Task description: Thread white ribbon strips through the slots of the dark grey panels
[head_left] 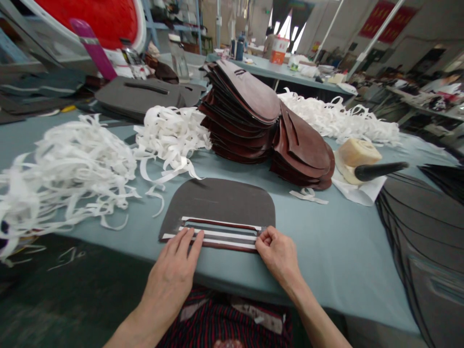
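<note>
Dark grey panel (221, 198), one long side straight and the far corners rounded, lies flat near the middle of the worktop's (333, 261) front edge, its straight side toward the person. White strips (224, 239) and dark-red edging run along that side; a narrow blue-green band between them is probably the covering seen through a slot. Left hand (174, 266): fingers extended and flat on the strips near their left end, not closed on anything; presumably holds the panel steady and the strips down. Right hand (281, 256): thumb and fingers closed in a pinch at the strips' right end; cannot tell whether a strip end is caught between them. Working close to the front edge appears to spare reach. Room: a strip of covering separates panel from front edge; the wider stretch is to the right, up to the dark sheets (420, 232) along the right edge. Beyond the panel, the brown leather stack (242, 111) limits movement toward the far edge. Loose white tape (79, 169) fills the left side and reaches over the front edge. Black handle (380, 170) near the dark sheets points right, toward the right edge.
</note>
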Demonstrator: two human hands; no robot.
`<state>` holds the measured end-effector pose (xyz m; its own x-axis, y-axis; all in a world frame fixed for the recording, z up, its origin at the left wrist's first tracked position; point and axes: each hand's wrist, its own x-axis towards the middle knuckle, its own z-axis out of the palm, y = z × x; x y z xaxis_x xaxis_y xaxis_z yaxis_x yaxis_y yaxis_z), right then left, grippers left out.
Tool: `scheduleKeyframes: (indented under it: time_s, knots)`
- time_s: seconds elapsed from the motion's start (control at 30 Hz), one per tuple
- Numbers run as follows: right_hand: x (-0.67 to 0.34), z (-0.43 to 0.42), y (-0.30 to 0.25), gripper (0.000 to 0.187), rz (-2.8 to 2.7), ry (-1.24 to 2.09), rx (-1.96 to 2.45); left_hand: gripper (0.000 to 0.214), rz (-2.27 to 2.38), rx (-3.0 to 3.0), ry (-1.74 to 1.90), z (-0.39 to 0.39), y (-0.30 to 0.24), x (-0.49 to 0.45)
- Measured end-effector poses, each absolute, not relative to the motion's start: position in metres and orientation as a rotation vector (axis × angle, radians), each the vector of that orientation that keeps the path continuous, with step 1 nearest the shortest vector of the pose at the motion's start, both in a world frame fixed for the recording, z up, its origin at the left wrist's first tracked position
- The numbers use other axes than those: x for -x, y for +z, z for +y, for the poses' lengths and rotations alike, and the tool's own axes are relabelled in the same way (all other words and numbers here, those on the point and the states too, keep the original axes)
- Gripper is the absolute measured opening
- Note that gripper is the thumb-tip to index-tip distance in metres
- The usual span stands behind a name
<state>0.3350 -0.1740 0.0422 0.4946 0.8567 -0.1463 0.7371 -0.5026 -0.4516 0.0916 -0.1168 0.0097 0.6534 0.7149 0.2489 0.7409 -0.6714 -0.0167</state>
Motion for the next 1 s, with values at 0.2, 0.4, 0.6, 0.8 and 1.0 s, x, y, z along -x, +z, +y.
scheduleKeyframes:
  time_s: [0.2, 0.4, 0.6, 0.8, 1.0]
  knots:
    - [-0.311, -0.171, 0.043, 0.024, -1.792, 0.061, 2.291, 0.056, -1.238, 2.799, -0.413, -0.119, 0.012, -0.103]
    - [-0.293, -0.157, 0.035, 0.029, -2.118, 0.046, 1.914, 0.045, -1.258, 2.872, -0.479, -0.089, 0.014, -0.104]
    - [-0.316, -0.145, 0.037, 0.022, -1.94, 0.283, 1.916, 0.035, -1.373, 2.87, -0.737, -0.078, 0.015, -0.1]
    - [-0.313, -0.131, 0.042, 0.023, -2.096, 0.047, 2.259, 0.028, -1.507, 2.879, -0.979, -0.077, 0.012, -0.099]
    - [-0.312, -0.121, 0.051, 0.015, -2.317, -0.033, 2.331, 0.024, -1.606, 2.81, -1.182, -0.077, 0.012, -0.095]
